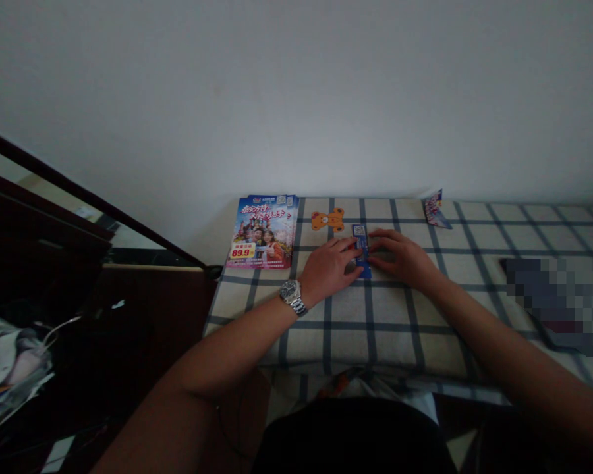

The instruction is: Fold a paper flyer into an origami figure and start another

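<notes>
A narrow, folded blue flyer (pixel 360 232) with a printed code at its top lies on the checked cloth between my hands. My left hand (pixel 330 268), wearing a metal watch (pixel 291 295) on its wrist, has its curled fingers on the flyer's left side. From the right, my right hand (pixel 402 260) holds its bent fingertips against the opposite edge. Parts of the flyer are hidden under the fingers. Just behind the left hand lies an orange bear-shaped piece (pixel 328 220). Left of that is a stack of colourful flyers (pixel 261 234) marked 89.9.
A bent, printed piece of paper (pixel 435 210) stands near the wall (pixel 375 99). At the right rests a dark, flat object (pixel 548 303), partly blurred out. The checked tablecloth (pixel 395 336) covers the table. Crumpled bags (pixel 10 368) show at lower left.
</notes>
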The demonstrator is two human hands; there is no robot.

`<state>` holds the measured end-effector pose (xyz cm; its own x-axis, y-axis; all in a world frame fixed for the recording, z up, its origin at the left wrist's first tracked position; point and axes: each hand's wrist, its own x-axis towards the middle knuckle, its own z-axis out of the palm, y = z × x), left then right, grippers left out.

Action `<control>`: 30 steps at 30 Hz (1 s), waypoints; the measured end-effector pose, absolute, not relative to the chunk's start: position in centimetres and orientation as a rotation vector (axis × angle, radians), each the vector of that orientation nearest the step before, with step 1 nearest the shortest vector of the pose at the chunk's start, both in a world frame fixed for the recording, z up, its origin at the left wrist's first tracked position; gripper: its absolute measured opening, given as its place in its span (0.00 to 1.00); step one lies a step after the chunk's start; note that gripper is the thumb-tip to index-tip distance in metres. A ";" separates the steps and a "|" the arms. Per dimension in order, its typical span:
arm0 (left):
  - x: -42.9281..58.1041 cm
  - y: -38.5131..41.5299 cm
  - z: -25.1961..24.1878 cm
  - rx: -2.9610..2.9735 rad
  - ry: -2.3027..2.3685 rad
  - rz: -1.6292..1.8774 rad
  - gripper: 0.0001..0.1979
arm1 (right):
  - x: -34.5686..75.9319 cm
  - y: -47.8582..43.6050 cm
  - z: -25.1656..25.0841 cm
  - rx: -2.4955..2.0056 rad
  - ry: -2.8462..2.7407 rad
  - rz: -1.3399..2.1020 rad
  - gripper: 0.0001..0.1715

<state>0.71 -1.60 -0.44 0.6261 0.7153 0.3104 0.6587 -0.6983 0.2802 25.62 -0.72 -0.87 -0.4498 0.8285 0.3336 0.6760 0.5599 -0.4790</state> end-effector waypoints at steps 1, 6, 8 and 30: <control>0.7 -1.6 -0.5 2.706 1.150 0.612 0.18 | 25.6 -0.9 -0.9 -1.200 -2.257 0.377 0.05; 0.6 -1.7 -0.5 2.707 1.152 0.612 0.18 | 25.6 -1.2 -1.4 -1.207 -2.284 0.328 0.03; 0.6 -1.7 -0.4 2.711 1.155 0.604 0.18 | 25.5 -1.1 -1.5 -1.219 -2.299 0.289 0.03; 0.6 -1.6 -0.4 2.732 1.131 0.605 0.18 | 23.6 4.2 -0.2 -1.465 -2.218 0.039 0.06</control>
